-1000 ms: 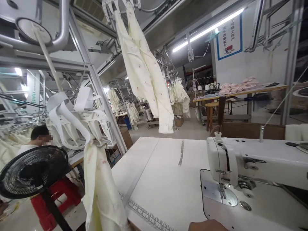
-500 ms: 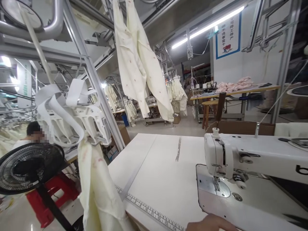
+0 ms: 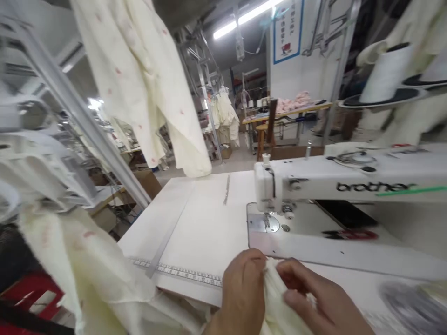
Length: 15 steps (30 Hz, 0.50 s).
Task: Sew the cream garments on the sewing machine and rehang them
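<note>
Garment floor, white table [image 3: 195,232] | both my left hand [image 3: 240,293] and right hand [image 3: 314,302] pinched cream fabric [image 3: 275,298] (bunched for control) | sewing machine [image 3: 335,195] just beyond.

Bright factory hall: ceiling strip light [image 3: 244,17], white wall [image 3: 314,70], wooden table [image 3: 286,111] behind.

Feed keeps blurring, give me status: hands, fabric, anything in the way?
Left hand and right hand both pinching cream fabric piece at table's near edge. White Brother sewing machine just beyond, needle area bare. Hanging cream garment drapes at left, apart.
</note>
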Each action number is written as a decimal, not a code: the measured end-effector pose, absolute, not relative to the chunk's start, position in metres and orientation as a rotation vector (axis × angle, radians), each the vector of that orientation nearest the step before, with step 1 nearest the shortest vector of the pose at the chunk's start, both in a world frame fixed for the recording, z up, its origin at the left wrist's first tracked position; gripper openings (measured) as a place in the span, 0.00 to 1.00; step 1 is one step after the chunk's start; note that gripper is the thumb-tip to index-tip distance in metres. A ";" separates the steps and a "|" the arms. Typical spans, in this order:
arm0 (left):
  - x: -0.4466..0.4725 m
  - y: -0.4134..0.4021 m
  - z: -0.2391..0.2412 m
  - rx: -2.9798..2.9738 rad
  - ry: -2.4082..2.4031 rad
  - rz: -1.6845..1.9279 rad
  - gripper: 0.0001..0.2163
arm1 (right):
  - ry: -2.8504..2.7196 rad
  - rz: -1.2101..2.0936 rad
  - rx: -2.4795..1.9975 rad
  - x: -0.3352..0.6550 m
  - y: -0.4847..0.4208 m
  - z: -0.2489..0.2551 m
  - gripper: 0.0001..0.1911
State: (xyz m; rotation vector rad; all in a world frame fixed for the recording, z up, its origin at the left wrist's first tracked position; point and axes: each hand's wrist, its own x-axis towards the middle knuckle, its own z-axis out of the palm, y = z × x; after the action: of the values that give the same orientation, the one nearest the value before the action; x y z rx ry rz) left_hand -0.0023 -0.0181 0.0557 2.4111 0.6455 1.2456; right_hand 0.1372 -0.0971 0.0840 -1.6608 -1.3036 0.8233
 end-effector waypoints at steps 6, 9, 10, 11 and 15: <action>0.009 -0.023 0.057 2.163 0.757 1.193 0.10 | -1.366 0.617 -1.818 0.128 -0.096 0.093 0.13; 0.007 -0.019 0.071 1.729 0.921 0.825 0.08 | -1.388 0.656 -1.680 0.137 -0.096 0.092 0.11; 0.006 -0.016 0.076 1.627 0.923 0.721 0.11 | -1.405 0.656 -1.649 0.139 -0.096 0.090 0.11; 0.006 -0.013 0.081 1.571 0.898 0.629 0.15 | -1.428 0.647 -1.630 0.142 -0.096 0.088 0.11; 0.009 0.000 0.089 1.684 0.749 0.468 0.13 | -1.489 0.529 -1.631 0.149 -0.090 0.076 0.14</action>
State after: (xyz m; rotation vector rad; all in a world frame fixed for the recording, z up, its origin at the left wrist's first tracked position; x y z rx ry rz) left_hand 0.0087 0.0003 0.0887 1.6837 0.7494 0.4676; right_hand 0.1493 -0.0904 0.0762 -1.6311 -1.4893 0.5290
